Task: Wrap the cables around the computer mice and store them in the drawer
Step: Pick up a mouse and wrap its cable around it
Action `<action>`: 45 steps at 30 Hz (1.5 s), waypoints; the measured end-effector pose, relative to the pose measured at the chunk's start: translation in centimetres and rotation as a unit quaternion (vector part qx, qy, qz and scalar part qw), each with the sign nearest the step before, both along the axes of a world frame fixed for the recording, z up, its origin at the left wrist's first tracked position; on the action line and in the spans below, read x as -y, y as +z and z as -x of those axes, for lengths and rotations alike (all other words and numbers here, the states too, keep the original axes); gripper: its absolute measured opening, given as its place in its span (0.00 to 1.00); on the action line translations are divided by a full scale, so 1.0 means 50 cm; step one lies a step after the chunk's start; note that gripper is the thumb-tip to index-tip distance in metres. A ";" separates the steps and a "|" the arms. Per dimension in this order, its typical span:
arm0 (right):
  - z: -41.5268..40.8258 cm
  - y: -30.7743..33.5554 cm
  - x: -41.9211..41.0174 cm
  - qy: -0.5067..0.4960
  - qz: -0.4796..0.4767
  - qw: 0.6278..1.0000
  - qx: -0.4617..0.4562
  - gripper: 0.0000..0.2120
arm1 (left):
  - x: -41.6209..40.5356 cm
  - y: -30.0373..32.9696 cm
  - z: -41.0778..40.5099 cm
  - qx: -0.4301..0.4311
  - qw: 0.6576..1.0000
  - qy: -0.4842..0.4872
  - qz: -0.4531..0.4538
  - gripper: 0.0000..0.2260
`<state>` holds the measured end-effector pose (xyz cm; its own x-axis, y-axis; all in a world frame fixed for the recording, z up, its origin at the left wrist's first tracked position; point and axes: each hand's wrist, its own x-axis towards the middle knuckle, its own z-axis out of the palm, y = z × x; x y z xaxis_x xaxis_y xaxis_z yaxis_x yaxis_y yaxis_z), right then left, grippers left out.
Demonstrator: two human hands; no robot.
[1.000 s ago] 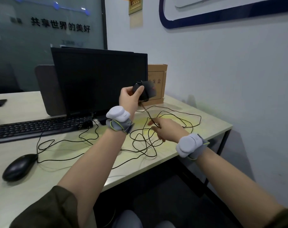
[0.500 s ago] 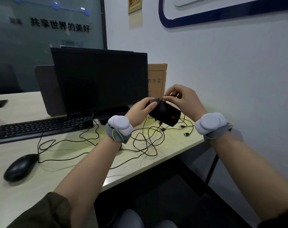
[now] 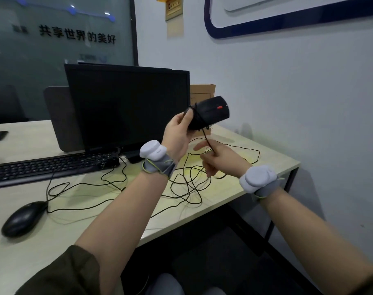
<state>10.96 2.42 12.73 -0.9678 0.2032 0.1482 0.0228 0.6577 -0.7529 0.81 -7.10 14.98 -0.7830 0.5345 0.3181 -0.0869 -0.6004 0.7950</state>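
My left hand [image 3: 178, 133] grips a black mouse with a red wheel [image 3: 211, 114], held up in front of the monitor. Its thin black cable [image 3: 199, 118] crosses the mouse body in a loop or two and runs down to my right hand [image 3: 218, 159], which pinches it just above the desk. The slack cable [image 3: 190, 184] lies in tangled loops on the desk below both hands. A second black mouse [image 3: 23, 218] rests at the desk's near left, its cable [image 3: 81, 207] trailing right. No drawer is in view.
A black monitor [image 3: 126, 107] and keyboard [image 3: 53, 167] stand on the light desk [image 3: 266, 167]. A brown cardboard box [image 3: 202, 91] leans by the wall behind the monitor. The desk's right edge is close to the white wall.
My right hand dropped from the mouse's top down toward the desk, drawing the cable under the mouse. My left hand lifted the mouse higher and turned it.
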 end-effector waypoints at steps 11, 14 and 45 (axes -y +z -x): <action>-0.021 0.066 0.012 0.020 0.379 0.925 -0.013 0.07 | 0.022 -0.051 0.063 -0.240 0.904 0.254 0.247 0.13; -0.026 0.084 0.001 -0.016 0.298 0.953 -0.055 0.09 | 0.030 -0.049 0.052 -0.309 0.878 0.202 0.303 0.12; -0.003 0.018 -0.006 0.023 0.020 0.999 0.022 0.10 | 0.010 0.038 0.000 0.022 0.996 -0.045 -0.080 0.06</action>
